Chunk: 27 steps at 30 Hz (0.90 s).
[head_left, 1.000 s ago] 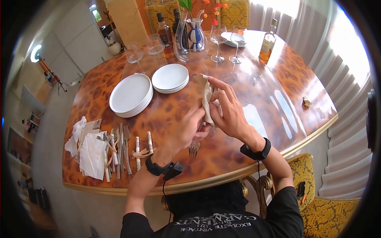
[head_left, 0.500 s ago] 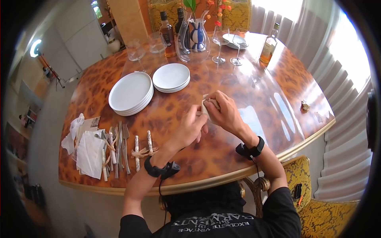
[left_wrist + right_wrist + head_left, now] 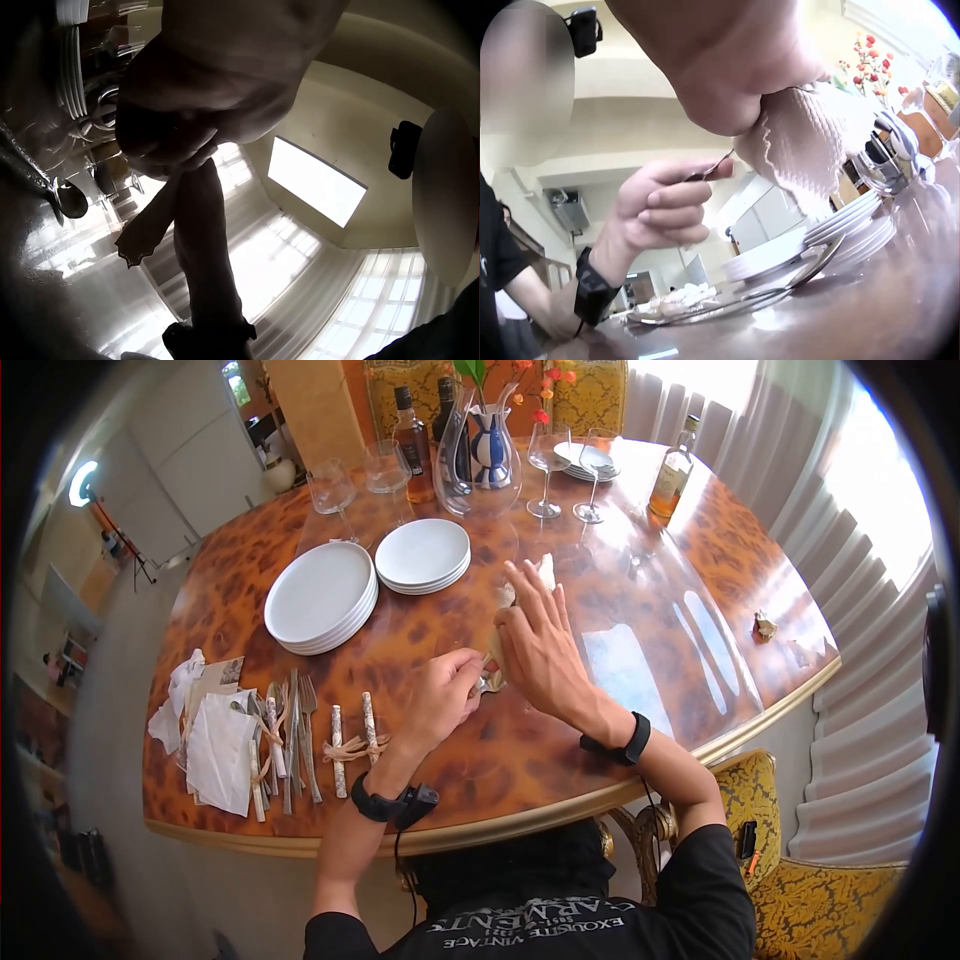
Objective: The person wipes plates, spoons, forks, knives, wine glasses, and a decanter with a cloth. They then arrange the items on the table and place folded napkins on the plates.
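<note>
My left hand (image 3: pixel 445 698) pinches the end of a thin metal fork (image 3: pixel 711 171) between thumb and forefinger, its other fingers curled. Just beside it, my right hand (image 3: pixel 545 655) holds a beige ribbed cloth (image 3: pixel 802 142) folded about the fork, most of which the cloth hides. The long fingers of that hand stretch over the cloth in the head view. Beneath the hands a spoon (image 3: pixel 817 266) lies on the glossy table, its bowl (image 3: pixel 71 201) also showing in the left wrist view.
Large plates (image 3: pixel 320 600) and smaller plates (image 3: pixel 423 555) are stacked beyond the hands. To the left lie forks and knives (image 3: pixel 300 740), white napkins (image 3: pixel 222 750) and tied patterned handles (image 3: pixel 352 745). Wine glasses (image 3: pixel 547 460), a glass decanter (image 3: pixel 455 490) and bottles (image 3: pixel 672 470) stand farther back.
The hands have drawn apart slightly, the left moving toward the body. My right hand's fingers have straightened over the cloth. A spoon on the table has come into sight between the hands.
</note>
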Tool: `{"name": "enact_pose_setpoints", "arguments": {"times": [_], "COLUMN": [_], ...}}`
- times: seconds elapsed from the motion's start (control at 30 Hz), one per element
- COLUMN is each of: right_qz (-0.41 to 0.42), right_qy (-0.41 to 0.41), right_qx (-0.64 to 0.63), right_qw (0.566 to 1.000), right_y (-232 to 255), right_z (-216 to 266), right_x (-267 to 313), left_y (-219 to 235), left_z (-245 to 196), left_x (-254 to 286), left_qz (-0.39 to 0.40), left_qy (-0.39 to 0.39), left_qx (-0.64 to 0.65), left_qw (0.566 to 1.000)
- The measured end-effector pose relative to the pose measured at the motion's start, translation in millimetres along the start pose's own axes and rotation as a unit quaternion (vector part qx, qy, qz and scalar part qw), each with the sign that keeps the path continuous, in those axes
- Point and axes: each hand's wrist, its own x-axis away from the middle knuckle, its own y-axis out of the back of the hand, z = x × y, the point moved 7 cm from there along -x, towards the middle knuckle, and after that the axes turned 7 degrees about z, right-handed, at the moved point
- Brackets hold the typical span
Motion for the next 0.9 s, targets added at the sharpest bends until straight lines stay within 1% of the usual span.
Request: {"name": "enact_pose_setpoints", "arguments": {"times": [0.03,0.07,0.13,0.17,0.23,0.27,0.3,0.37,0.4,0.43,0.47,0.5,0.53,0.57,0.63,0.67,0.7,0.77,0.8,0.83,0.87,0.9], "right_qz": [0.063,0.062,0.124,0.123,0.109,0.113,0.115,0.122,0.127,0.128,0.150,0.171,0.177,0.178,0.157,0.108,0.110,-0.016,-0.067,-0.066,-0.103,-0.140], "right_qy": [0.010,0.009,0.117,0.115,0.136,0.147,0.148,0.167,0.179,0.181,0.201,0.221,0.231,0.232,0.218,0.176,0.177,0.092,0.075,0.079,0.095,0.110], "right_qx": [0.051,0.052,0.016,0.018,-0.089,-0.060,-0.056,0.034,0.034,0.036,0.038,0.040,0.081,0.084,0.092,0.048,0.051,0.019,-0.003,-0.001,-0.022,-0.043], "right_qw": [0.997,0.997,0.985,0.986,0.981,0.981,0.981,0.978,0.975,0.974,0.967,0.959,0.953,0.953,0.959,0.977,0.977,0.995,0.995,0.995,0.990,0.983], "right_y": [-8.5,-12.9,-30.6,-29.7,-20.9,-12.5,-9.0,-3.8,0.7,6.8,10.8,14.1,14.6,16.7,24.9,39.9,42.7,71.8,84.6,83.9,87.3,89.3], "right_z": [8.0,10.4,26.0,23.1,14.0,12.0,6.1,-2.6,-6.0,-10.4,-12.4,-14.9,-20.5,-26.8,-37.4,-39.1,-44.4,-59.8,-57.7,-49.6,-41.0,-31.1], "right_x": [1.3,3.8,11.7,9.7,0.7,-3.4,-5.6,-8.5,-8.5,-8.4,-6.8,-4.4,-1.7,0.1,0.6,-3.6,-3.5,-14.3,-12.7,-14.0,-11.8,-7.3], "left_y": [2.9,5.5,8.4,11.3,11.3,10.8,11.3,11.5,10.4,10.1,10.1,10.9,12.4,13.3,13.1,12.1,12.0,8.2,8.2,5.5,2.4,1.7], "left_z": [1.4,2.7,2.1,0.5,-5.6,-7.7,-8.3,-10.2,-9.3,-10.7,-12.1,-10.0,-7.6,-5.4,-0.3,0.5,-0.6,7.5,7.7,10.7,13.9,16.5], "left_x": [1.3,3.1,9.2,11.4,13.6,14.8,15.6,16.5,16.1,15.5,15.2,15.3,15.9,15.9,13.2,12.5,13.4,14.1,14.2,14.0,13.4,12.0], "left_qz": [-0.016,-0.031,-0.043,-0.055,-0.046,-0.042,-0.040,-0.034,-0.034,-0.042,-0.051,-0.051,-0.055,-0.058,-0.050,-0.043,-0.043,0.000,-0.001,0.014,0.031,0.032], "left_qy": [-0.008,-0.015,-0.014,-0.014,-0.021,-0.027,-0.029,-0.031,-0.034,-0.051,-0.068,-0.070,-0.067,-0.063,-0.070,-0.074,-0.077,-0.005,-0.008,-0.005,-0.001,-0.003], "left_qx": [0.056,0.112,0.110,0.109,0.104,0.100,0.103,0.044,0.047,0.005,-0.038,-0.037,-0.085,-0.132,-0.131,-0.133,-0.131,0.005,0.007,0.045,0.083,0.085], "left_qw": [0.998,0.993,0.993,0.992,0.993,0.994,0.993,0.998,0.998,0.998,0.996,0.996,0.993,0.988,0.988,0.987,0.988,1.000,1.000,0.999,0.996,0.996]}}
